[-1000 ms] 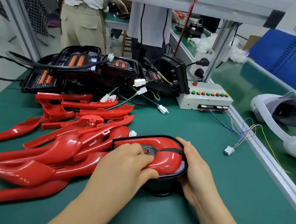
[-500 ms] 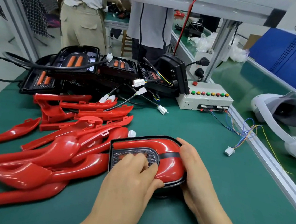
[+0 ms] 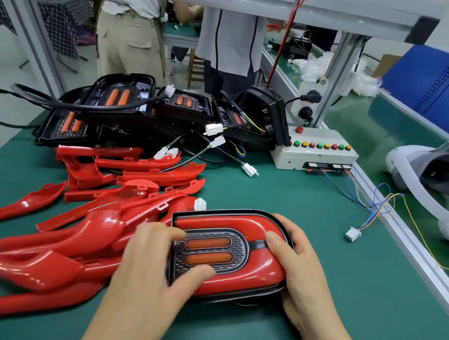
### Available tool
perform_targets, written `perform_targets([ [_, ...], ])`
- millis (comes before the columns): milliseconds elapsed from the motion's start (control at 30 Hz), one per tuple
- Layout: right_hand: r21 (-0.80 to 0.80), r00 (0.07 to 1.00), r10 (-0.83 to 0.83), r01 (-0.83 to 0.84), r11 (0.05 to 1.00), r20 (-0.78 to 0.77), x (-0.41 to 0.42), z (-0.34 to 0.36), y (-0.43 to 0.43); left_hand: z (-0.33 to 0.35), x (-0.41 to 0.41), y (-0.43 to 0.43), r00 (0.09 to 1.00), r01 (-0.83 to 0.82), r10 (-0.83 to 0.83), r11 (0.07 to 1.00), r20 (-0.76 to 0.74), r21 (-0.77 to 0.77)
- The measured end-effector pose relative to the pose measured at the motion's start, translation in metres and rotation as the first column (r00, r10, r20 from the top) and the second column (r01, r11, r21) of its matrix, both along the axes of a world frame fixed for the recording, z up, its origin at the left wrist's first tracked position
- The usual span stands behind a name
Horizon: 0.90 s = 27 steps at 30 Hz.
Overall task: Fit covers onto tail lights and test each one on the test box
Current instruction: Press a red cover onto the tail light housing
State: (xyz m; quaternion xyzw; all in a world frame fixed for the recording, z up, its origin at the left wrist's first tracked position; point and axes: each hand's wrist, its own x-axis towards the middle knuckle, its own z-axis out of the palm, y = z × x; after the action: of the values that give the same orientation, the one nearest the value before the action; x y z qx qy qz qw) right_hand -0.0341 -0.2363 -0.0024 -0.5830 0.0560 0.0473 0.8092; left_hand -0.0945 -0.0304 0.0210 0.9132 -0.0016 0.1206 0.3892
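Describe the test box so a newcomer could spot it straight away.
Start at the green workbench and look to its far right, beside the metal frame post. The test box sits there: a pale box, the only thing with a row of coloured buttons on top.

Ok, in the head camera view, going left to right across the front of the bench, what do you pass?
Pile of loose red covers → left hand → tail light → right hand → loose white connector → white headset.
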Motion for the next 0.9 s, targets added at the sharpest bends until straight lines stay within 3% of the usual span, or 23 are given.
perform_targets([
  [100, 0.044, 1.000, -0.024, 0.023, 0.999, 0.008, 0.001, 0.000, -0.002, -0.007, -0.005, 0.013, 0.976, -0.107, 0.079, 0.986, -0.205, -0.127],
  [167, 0.054, 0.999, -0.039, 0.038, 0.998, 0.016, 0.003, 0.001, -0.002, -0.009, -0.006, 0.008, 0.932, -0.084, -0.034, 0.949, -0.362, -0.304],
  [267, 0.048, 0.998, -0.047, 0.045, 0.998, 0.043, 0.006, 0.001, 0.000, -0.013, -0.002, -0.006, 0.874, -0.121, -0.244, 0.729, -0.420, -0.674],
  [333, 0.031, 0.996, -0.049, 0.046, 0.998, 0.069, 0.006, 0.001, 0.001, -0.014, 0.000, -0.011, 0.872, -0.191, -0.273, 0.574, -0.406, -0.797],
  [433, -0.007, 0.994, -0.041, 0.042, 0.999, 0.097, 0.005, 0.002, -0.002, -0.015, 0.001, -0.014, 0.878, -0.217, -0.292, 0.465, -0.380, -0.858],
  [567, 0.003, 0.997, 0.006, -0.006, 1.000, 0.071, 0.006, 0.002, -0.002, -0.020, 0.001, -0.018, 0.914, -0.205, -0.250, 0.399, -0.321, -0.894],
  [900, -0.170, 0.994, 0.021, -0.003, 0.985, 0.108, 0.009, 0.008, -0.002, -0.026, -0.003, -0.022, 0.952, -0.127, -0.199, 0.434, -0.232, -0.892],
])
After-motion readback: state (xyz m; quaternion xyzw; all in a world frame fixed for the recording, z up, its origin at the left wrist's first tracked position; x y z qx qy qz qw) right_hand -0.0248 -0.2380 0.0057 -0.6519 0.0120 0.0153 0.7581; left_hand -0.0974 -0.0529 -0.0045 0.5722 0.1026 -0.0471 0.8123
